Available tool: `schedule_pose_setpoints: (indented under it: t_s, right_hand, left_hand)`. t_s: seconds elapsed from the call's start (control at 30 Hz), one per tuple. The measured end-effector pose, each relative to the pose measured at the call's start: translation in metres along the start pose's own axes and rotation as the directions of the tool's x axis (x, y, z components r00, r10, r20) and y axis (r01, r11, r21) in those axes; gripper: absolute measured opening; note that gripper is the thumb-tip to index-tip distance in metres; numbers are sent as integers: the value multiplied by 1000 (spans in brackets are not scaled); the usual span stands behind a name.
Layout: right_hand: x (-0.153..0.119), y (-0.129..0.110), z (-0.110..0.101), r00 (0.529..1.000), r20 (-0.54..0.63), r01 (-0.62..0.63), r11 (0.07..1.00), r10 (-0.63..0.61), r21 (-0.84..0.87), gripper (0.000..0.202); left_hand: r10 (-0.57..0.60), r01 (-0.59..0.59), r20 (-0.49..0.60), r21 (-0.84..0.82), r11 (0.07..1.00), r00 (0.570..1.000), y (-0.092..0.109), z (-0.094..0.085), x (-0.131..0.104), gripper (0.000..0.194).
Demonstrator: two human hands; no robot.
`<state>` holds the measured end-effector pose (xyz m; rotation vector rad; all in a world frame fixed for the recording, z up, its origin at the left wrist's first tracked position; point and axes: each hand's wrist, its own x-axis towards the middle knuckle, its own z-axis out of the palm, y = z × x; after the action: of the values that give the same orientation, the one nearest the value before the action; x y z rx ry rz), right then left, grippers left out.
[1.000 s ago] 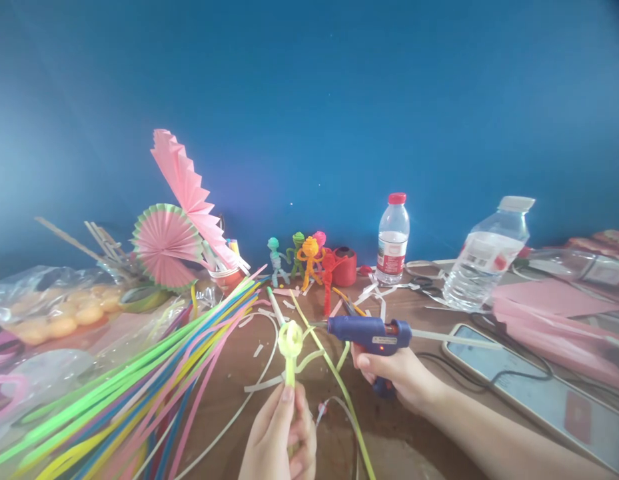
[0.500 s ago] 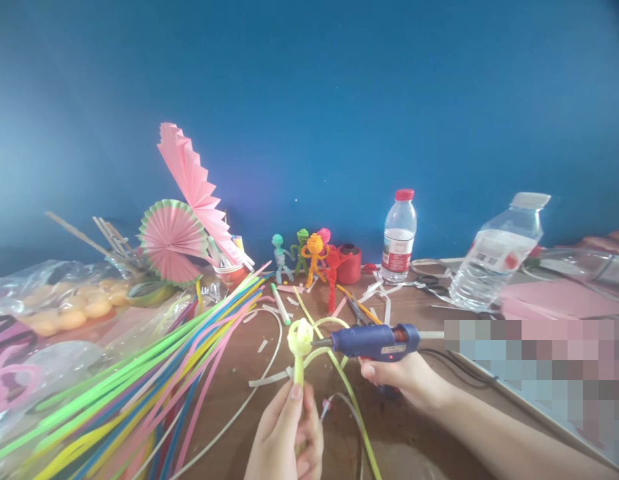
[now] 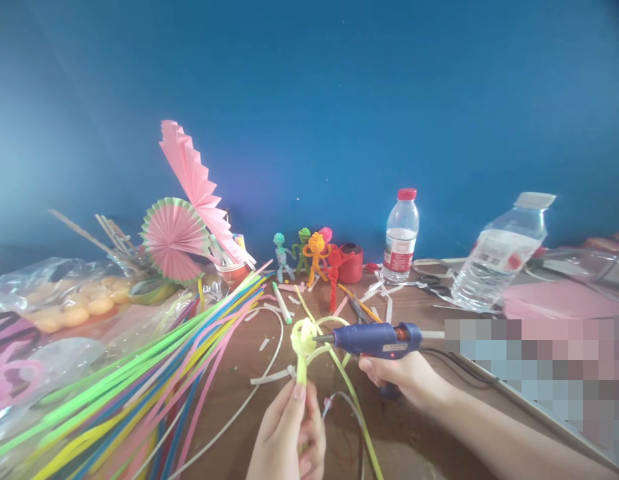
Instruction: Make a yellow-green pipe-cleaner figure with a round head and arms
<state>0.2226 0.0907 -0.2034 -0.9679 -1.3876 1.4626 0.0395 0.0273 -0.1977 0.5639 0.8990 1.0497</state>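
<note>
At the knot (image 3: 304,335) above the left hand (image 3: 288,437) pinching its stem | glue gun (image 3: 376,338) clenched in right hand (image 3: 406,379), nozzle touching | gluing step | next needs steady trigger squeeze.

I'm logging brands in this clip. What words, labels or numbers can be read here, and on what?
None can be read.
Small bottle: red and white label, print too blurred.
Large bottle: label print too blurred.
Glue gun: white sticker, text too small.

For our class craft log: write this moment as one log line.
left hand: holds yellow-green looped paper strip | right hand: grips blue plastic glue gun | nozzle at loop | brown table
</note>
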Motion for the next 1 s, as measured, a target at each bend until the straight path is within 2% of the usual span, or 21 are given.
schedule_pose_setpoints:
  t_s: [0.23,0.57,1.0]
  right_hand:
    - [1,1,0,1000,19,1,1000,-1,-17,35]
    - [0,-1,0,999,52,-4,1000,5,-15,36]
    - [0,-4,2,999,43,-14,999,16,-39,35]
  left_hand:
    - [-9,10,43,-15,1000,999,-1,-3,3,37]
    - [9,-9,1,-21,1000,1000,0,1,0,36]
    - [37,-36,5,-25,999,999,1,4,-2,32]
